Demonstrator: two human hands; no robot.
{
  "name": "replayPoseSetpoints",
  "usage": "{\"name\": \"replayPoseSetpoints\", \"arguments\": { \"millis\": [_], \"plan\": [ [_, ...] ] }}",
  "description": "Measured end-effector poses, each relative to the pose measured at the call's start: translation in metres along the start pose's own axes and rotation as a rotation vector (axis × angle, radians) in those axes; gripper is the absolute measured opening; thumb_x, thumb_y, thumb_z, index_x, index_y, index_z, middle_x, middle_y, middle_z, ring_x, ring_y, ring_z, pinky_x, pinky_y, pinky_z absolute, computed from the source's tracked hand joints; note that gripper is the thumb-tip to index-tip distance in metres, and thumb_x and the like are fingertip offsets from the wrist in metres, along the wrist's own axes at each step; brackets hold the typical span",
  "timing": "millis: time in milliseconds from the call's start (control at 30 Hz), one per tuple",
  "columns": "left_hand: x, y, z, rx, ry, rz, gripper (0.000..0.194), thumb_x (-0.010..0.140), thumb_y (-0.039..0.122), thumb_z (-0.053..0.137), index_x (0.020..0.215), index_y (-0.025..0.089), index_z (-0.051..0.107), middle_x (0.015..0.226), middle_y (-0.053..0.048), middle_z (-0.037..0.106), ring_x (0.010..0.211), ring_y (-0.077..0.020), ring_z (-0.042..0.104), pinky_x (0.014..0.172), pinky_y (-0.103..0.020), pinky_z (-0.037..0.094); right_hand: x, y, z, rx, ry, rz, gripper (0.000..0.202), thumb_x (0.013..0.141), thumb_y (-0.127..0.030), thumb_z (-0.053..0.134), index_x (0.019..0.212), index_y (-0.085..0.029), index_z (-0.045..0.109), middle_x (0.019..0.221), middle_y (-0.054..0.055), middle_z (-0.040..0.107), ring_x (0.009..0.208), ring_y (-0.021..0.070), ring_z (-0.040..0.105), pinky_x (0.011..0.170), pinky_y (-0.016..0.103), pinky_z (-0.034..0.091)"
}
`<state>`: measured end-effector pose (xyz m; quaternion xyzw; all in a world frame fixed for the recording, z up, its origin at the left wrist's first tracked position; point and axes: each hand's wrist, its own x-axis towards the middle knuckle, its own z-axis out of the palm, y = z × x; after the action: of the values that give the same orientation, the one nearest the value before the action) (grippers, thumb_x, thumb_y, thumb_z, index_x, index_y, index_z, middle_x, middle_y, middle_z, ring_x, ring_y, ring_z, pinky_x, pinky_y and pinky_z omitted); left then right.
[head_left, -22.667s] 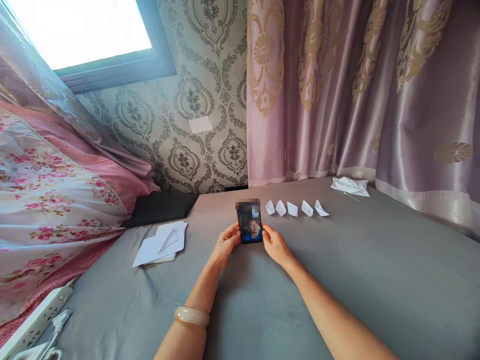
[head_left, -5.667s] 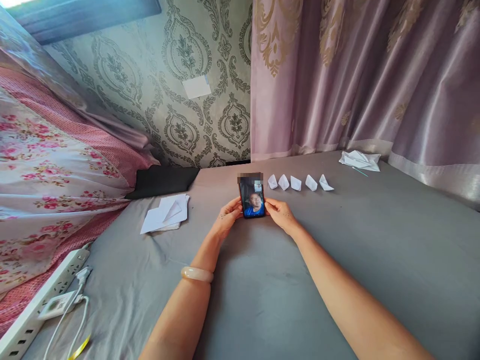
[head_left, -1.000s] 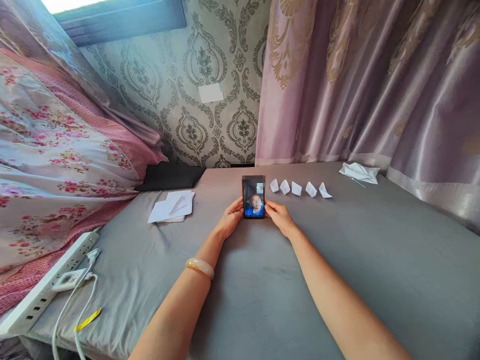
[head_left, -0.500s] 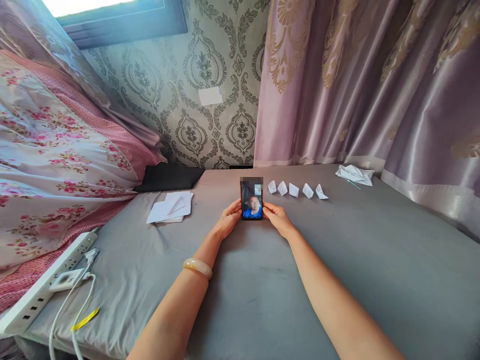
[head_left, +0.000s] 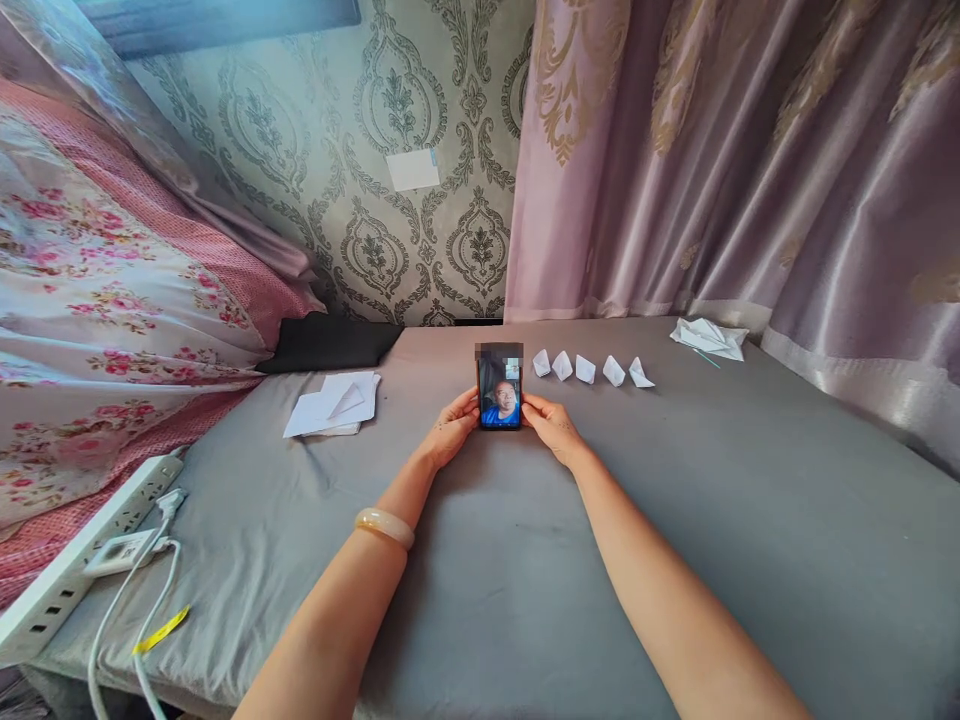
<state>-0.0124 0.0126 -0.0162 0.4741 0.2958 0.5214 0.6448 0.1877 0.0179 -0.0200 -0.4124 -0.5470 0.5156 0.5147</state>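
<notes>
Above the grey cloth (head_left: 517,600), head view: one phone (head_left: 499,390), upright, its side edges held between the closed-in fingers of my left hand (head_left: 452,428) and my right hand (head_left: 553,430); whether its foot touches the cloth, I cannot tell. Item, risk: my hold looks confined to the lower sides, so a loosened finger could let the top tip. Item, risk: five folded papers (head_left: 586,369) stand near my right hand; a sideways swing could topple the closest. Item, changed from the earliest frame: phone straighter, bright windowpane gone from view, yellow strip (head_left: 161,631) now visible.
</notes>
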Motion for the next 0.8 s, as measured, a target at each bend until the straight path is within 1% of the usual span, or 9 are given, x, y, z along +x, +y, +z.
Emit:
{"name": "replayPoseSetpoints", "arguments": {
  "millis": [67, 200, 400, 600, 800],
  "plan": [
    [0.0, 0.0, 0.0, 0.006, -0.011, 0.004, 0.064, 0.072, 0.028, 0.077, 0.133, 0.02, 0.057, 0.125, -0.011, 0.066, 0.117, -0.0275, 0.059, 0.104, -0.042, 0.038, 0.0, 0.0, 0.0, -0.002, 0.006, 0.005, 0.038, 0.079, -0.038, 0.065, 0.114, -0.024, 0.071, 0.117, 0.001, 0.072, 0.11, 0.0246, 0.066, 0.105, 0.046, 0.045],
    [-0.001, 0.002, 0.001, 0.014, -0.022, 0.003, 0.064, 0.074, 0.029, 0.076, 0.134, 0.02, 0.056, 0.125, -0.011, 0.066, 0.116, -0.0272, 0.06, 0.103, -0.041, 0.04, 0.001, 0.001, -0.001, 0.018, -0.002, 0.031, 0.042, 0.078, -0.039, 0.066, 0.117, -0.023, 0.07, 0.117, 0.001, 0.072, 0.106, 0.0238, 0.068, 0.104, 0.045, 0.047],
    [-0.001, 0.003, 0.0, 0.015, -0.039, -0.004, 0.066, 0.075, 0.027, 0.074, 0.137, 0.019, 0.054, 0.125, -0.012, 0.066, 0.115, -0.0269, 0.061, 0.102, -0.041, 0.041, 0.0, -0.003, -0.001, 0.048, -0.012, 0.055, 0.044, 0.076, -0.042, 0.068, 0.115, -0.023, 0.071, 0.112, 0.001, 0.074, 0.1, 0.0238, 0.07, 0.101, 0.044, 0.049],
    [-0.001, 0.002, -0.002, 0.004, -0.058, -0.007, 0.065, 0.076, 0.026, 0.073, 0.137, 0.02, 0.053, 0.128, -0.012, 0.064, 0.118, -0.0279, 0.059, 0.104, -0.042, 0.039, -0.001, -0.007, -0.001, 0.05, -0.026, 0.076, 0.041, 0.077, -0.041, 0.068, 0.114, -0.024, 0.072, 0.108, 0.001, 0.075, 0.097, 0.0244, 0.071, 0.1, 0.045, 0.05],
    [-0.002, 0.004, 0.001, 0.008, -0.04, -0.017, 0.067, 0.075, 0.026, 0.074, 0.138, 0.02, 0.053, 0.127, -0.013, 0.064, 0.118, -0.0286, 0.059, 0.105, -0.044, 0.039, -0.003, -0.012, -0.001, 0.035, -0.029, 0.074, 0.041, 0.078, -0.04, 0.067, 0.115, -0.025, 0.071, 0.11, 0.0, 0.074, 0.097, 0.0236, 0.071, 0.101, 0.044, 0.05]
  ]
}}
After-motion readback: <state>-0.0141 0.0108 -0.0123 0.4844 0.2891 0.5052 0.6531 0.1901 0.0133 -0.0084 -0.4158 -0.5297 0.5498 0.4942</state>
